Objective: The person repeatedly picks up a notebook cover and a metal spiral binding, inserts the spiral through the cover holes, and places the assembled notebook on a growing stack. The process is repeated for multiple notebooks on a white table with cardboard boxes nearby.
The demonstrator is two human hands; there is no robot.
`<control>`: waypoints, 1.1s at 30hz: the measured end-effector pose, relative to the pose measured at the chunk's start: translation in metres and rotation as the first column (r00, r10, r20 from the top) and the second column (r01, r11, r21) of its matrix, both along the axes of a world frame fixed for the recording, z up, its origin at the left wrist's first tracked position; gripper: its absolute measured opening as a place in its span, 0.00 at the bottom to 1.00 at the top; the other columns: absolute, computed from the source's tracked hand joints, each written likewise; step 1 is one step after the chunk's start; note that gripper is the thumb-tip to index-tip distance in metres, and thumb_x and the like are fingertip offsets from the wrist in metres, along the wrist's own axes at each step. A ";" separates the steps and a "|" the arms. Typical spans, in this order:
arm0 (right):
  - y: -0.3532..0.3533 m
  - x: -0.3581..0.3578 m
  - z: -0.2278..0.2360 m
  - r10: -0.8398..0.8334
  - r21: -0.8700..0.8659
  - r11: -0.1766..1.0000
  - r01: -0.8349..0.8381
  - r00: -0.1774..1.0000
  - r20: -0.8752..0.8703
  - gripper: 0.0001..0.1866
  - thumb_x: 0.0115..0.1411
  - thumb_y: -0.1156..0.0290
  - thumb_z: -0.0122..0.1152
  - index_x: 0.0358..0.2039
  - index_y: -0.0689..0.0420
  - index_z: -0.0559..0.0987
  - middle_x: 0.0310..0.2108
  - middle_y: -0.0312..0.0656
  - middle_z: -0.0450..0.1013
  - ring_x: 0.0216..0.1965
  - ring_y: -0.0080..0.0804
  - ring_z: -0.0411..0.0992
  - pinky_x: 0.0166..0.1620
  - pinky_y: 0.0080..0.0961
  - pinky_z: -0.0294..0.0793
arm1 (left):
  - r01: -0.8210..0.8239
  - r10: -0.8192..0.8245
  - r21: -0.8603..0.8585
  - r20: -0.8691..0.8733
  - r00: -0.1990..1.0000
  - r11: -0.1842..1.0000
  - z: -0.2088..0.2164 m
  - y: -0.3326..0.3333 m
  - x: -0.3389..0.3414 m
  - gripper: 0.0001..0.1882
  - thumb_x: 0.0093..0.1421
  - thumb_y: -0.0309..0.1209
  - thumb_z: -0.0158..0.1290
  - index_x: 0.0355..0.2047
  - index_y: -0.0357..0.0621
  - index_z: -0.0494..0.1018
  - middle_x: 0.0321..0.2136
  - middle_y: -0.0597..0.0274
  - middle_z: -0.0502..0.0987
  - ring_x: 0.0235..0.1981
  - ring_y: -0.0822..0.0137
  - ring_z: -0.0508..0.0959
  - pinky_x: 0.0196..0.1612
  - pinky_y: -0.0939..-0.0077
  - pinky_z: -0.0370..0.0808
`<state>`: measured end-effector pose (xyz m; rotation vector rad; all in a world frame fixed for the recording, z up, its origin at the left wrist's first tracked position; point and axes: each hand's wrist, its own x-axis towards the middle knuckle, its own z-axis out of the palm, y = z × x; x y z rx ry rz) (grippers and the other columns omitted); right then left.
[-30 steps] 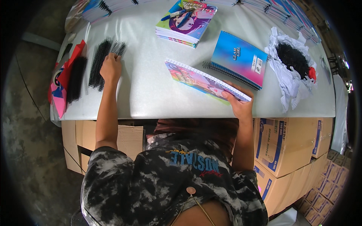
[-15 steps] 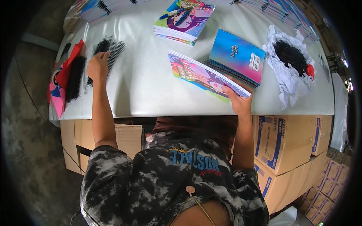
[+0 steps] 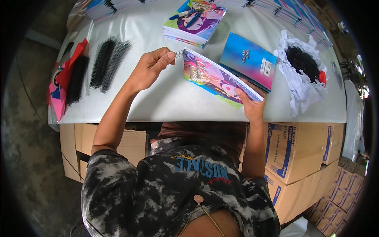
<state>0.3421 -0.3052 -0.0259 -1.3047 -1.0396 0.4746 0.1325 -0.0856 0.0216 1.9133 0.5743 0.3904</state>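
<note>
My left hand (image 3: 155, 66) pinches a dark spiral binding coil (image 3: 180, 53), whose free end meets the upper left corner of an unbound notebook (image 3: 211, 77). That notebook has a colourful illustrated cover and a row of punched holes along its top edge. At its right end, my right hand (image 3: 250, 103) grips it with the thumb on the cover and the fingers behind. Just beyond lies a blue and pink notebook (image 3: 248, 55) with a spiral edge, on top of other bound ones. To the left, a bunch of black coils (image 3: 108, 63) rests on the table.
A stack of covered notebooks (image 3: 189, 33) with pens (image 3: 193, 17) on it stands at the back. Crumpled white cloth (image 3: 294, 85) holds a black tangle (image 3: 302, 61) at right. More coils (image 3: 77, 81) lie by a red and pink wrapper (image 3: 59, 98). Cartons (image 3: 302, 150) sit below the table.
My left hand has left the coil bunch and moved right with one coil to the notebook's corner. The notebook in my right hand has tilted slightly, showing more of its cover.
</note>
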 end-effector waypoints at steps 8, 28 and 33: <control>-0.002 0.000 -0.004 0.025 -0.002 1.000 -0.025 0.999 -0.049 0.14 0.52 0.82 0.59 0.41 0.65 0.77 0.38 0.42 0.76 0.36 0.19 0.71 0.42 0.16 0.69 | -0.110 0.098 0.108 0.109 0.989 0.988 -0.006 -0.002 0.007 0.14 0.63 0.39 0.44 0.28 0.41 0.69 0.22 0.73 0.63 0.23 0.82 0.57 0.25 0.88 0.56; -0.004 -0.008 0.000 0.088 -0.020 0.996 -0.087 0.995 0.038 0.15 0.52 0.84 0.55 0.42 0.64 0.77 0.40 0.45 0.75 0.40 0.27 0.74 0.44 0.20 0.71 | 0.188 -0.124 0.938 -0.158 0.980 0.292 0.056 -0.006 0.024 0.14 0.47 0.28 0.58 0.35 0.41 0.71 0.33 0.60 0.73 0.37 0.59 0.74 0.40 0.69 0.71; -0.002 -0.012 -0.005 0.078 0.046 0.995 -0.086 0.983 0.164 0.19 0.48 0.89 0.52 0.42 0.63 0.76 0.42 0.48 0.74 0.44 0.36 0.73 0.48 0.25 0.71 | 0.262 -0.110 0.895 -0.238 0.965 0.362 0.064 -0.011 0.028 0.12 0.45 0.27 0.59 0.28 0.42 0.69 0.28 0.63 0.72 0.33 0.59 0.73 0.39 0.67 0.69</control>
